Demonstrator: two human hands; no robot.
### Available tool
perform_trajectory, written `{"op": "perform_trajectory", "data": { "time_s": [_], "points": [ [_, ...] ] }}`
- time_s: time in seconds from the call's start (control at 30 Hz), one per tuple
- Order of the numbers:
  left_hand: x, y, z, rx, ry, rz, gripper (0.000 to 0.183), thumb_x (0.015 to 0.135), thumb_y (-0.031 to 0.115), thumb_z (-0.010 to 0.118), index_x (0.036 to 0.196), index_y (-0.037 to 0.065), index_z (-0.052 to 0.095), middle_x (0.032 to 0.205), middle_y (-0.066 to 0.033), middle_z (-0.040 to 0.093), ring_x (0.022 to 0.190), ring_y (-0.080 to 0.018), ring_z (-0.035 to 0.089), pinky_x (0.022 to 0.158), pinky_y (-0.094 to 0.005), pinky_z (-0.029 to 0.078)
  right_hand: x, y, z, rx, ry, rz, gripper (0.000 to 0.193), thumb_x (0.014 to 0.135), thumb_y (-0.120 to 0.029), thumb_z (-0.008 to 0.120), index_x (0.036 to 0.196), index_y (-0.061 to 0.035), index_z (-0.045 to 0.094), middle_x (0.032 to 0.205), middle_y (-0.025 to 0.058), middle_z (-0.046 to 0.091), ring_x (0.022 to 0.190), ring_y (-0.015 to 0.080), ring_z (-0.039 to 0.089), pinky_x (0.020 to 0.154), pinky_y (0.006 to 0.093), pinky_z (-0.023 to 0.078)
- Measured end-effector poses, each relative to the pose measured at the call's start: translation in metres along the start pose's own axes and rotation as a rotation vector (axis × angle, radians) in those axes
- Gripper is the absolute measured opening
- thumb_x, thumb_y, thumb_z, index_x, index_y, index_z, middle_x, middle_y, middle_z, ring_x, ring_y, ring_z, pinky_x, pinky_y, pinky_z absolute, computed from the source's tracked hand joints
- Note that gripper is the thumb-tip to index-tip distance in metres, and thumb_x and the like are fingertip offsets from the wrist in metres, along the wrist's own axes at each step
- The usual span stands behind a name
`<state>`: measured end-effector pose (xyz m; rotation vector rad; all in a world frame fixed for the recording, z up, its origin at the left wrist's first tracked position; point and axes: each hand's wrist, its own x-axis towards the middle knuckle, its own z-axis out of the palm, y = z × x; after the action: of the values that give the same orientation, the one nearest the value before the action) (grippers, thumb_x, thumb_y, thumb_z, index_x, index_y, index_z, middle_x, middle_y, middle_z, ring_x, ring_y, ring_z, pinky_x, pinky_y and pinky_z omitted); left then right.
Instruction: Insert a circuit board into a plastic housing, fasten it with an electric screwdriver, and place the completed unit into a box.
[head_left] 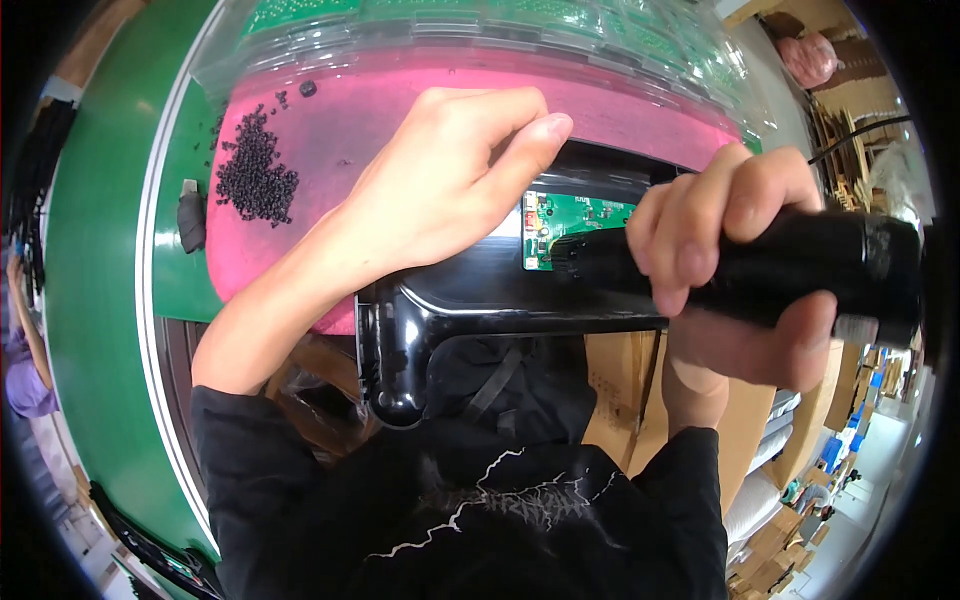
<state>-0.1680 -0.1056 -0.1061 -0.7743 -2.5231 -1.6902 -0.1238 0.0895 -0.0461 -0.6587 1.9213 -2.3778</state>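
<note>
My right hand [715, 225] is wrapped round a thick black electric screwdriver [800, 270], held almost flat. Its narrower end points left, over a green circuit board [585, 215] that sits in a glossy black plastic housing [470, 290]. Whether the tip touches a screw is hidden. Curled above the housing's far left part, my left hand [460, 170] has its thumb pressed against the bent fingers. Anything between those fingers is out of sight. The housing lies on a pink mat [330, 150] and its rounded near-left arm juts over the table edge.
A heap of small black screws [255, 170] lies at the mat's left, with a small round black part [308, 88] beyond it. Clear plastic trays [480, 40] with green boards line the back. A dark cloth-wrapped item [191, 217] is left of the mat. Cardboard [615, 385] stands below the edge.
</note>
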Motion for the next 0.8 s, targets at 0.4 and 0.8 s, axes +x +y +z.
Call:
{"op": "perform_trajectory", "data": {
  "time_s": [0.4, 0.8],
  "points": [
    [-0.002, -0.016, 0.008, -0.007, 0.014, 0.267, 0.011, 0.089, 0.002, 0.064, 0.098, -0.003, 0.062, 0.087, -0.0161, 0.065, 0.082, -0.0329, 0.065, 0.073, -0.0377, 0.052, 0.014, 0.006, 0.001, 0.042, -0.270, 0.003, 0.058, 0.078, -0.054, 0.076, 0.098, -0.0070, 0.049, 0.073, 0.0026, 0.054, 0.049, 0.0105, 0.049, 0.050, 0.0262, 0.038],
    [-0.002, -0.011, 0.004, -0.082, -0.133, 0.214, 0.016, 0.081, 0.005, 0.074, 0.090, -0.003, 0.064, 0.079, -0.0127, 0.065, 0.072, -0.0279, 0.065, 0.065, -0.0355, 0.050, 0.022, -0.012, -0.016, 0.157, -0.087, -0.276, 0.054, 0.084, -0.057, 0.056, 0.101, -0.0056, 0.053, 0.080, 0.0025, 0.051, 0.050, 0.0076, 0.046, 0.058, 0.0262, 0.037]
  ]
}}
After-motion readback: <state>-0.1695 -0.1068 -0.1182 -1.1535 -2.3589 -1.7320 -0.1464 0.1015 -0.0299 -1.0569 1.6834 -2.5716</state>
